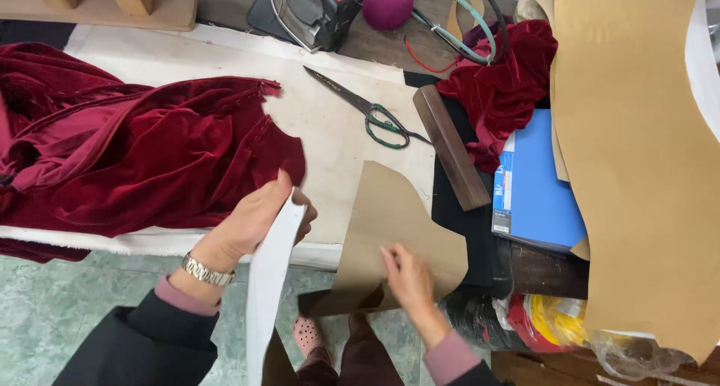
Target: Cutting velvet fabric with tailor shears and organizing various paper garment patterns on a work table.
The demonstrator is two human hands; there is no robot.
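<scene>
Your left hand (259, 217) has its fingers pinched around a white paper strip (271, 281) hanging off the tabletop (330, 139) edge, so it's out of the way, while your right hand (406, 275) presses flat and open on the brown paper pattern (397, 221), probably keeping it from sliding. Red velvet (150, 146) lies just left, scissors (367, 109) behind.

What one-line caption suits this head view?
At a sewing table, the left hand holds a white strip while the right hand presses a brown paper pattern beside red velvet.
</scene>
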